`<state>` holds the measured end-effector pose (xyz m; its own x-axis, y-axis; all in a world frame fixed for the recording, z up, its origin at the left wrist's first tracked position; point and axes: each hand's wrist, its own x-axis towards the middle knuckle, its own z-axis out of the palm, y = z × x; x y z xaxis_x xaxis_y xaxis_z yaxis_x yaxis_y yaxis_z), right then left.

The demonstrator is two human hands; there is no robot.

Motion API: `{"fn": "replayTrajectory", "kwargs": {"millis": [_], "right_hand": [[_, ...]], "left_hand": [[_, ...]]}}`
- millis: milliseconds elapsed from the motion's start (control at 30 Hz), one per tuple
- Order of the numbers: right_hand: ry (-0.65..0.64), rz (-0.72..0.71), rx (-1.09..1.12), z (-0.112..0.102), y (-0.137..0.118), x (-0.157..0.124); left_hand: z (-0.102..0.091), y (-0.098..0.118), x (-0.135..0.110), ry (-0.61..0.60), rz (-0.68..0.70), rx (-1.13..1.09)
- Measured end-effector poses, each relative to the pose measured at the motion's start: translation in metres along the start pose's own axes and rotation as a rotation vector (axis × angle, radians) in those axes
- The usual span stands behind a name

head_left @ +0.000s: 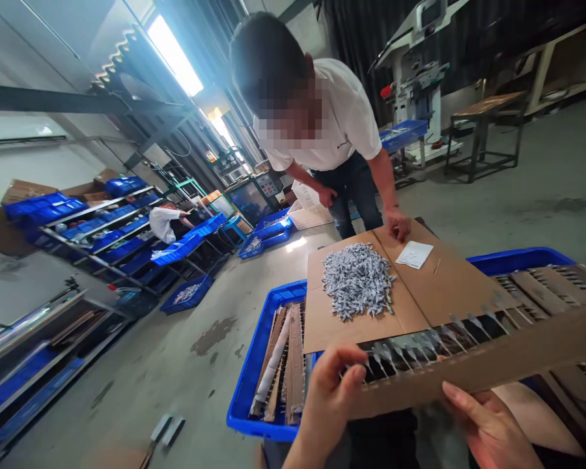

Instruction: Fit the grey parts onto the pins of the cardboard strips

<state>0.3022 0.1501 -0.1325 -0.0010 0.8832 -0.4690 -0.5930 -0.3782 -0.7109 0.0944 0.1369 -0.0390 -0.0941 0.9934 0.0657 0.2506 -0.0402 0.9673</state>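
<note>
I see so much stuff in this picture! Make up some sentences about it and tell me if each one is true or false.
1. The left hand and right hand both hold a cardboard strip with small metal pieces stuck along it. True.
2. The heap of grey pieces is on the floor. False: it lies on a flat cardboard sheet.
3. A co-worker in a white T-shirt rests a hand on that sheet. True.
4. The crate under the sheet's near edge is red. False: it is blue.
5. A white paper lies on the sheet beside the heap. True.
</note>
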Motion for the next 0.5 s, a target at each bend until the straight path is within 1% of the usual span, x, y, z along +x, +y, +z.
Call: {"fn": "replayTrajectory", "kwargs": {"millis": [33, 100, 167, 200, 233, 267, 333, 400, 433, 500], "right_hand": [[0.016, -0.014, 0.026, -0.002, -0.002, 0.003], [0.030, -0.049, 0.101, -0.005, -0.006, 0.009], [0.016, -0.070, 0.173, -0.005, -0.012, 0.010], [0.011, -0.079, 0.206, -0.004, -0.014, 0.010], [0.007, -0.086, 0.240, -0.003, -0.017, 0.009], [0.003, -0.089, 0.271, -0.002, -0.018, 0.007], [-0.006, -0.070, 0.318, 0.001, -0.019, 0.003], [-0.016, -0.037, 0.330, 0.001, -0.014, 0.002], [-0.023, -0.030, 0.315, 0.000, -0.010, 0.002], [-0.052, -0.076, 0.238, -0.006, 0.000, 0.006]], "left_hand": [[0.002, -0.002, -0.009, -0.047, -0.049, -0.086], [0.014, -0.012, -0.025, -0.218, -0.184, -0.248], [0.035, -0.033, -0.036, -0.397, -0.351, -0.403], [0.048, -0.045, -0.039, -0.420, -0.426, -0.502], [0.060, -0.057, -0.040, -0.380, -0.468, -0.616], [0.072, -0.067, -0.039, -0.336, -0.474, -0.709], [0.093, -0.081, -0.035, -0.177, -0.444, -0.829], [0.106, -0.084, -0.028, -0.079, -0.379, -0.904], [0.110, -0.083, -0.024, -0.052, -0.345, -0.928], [0.114, -0.078, -0.019, -0.008, -0.293, -0.952]]}}
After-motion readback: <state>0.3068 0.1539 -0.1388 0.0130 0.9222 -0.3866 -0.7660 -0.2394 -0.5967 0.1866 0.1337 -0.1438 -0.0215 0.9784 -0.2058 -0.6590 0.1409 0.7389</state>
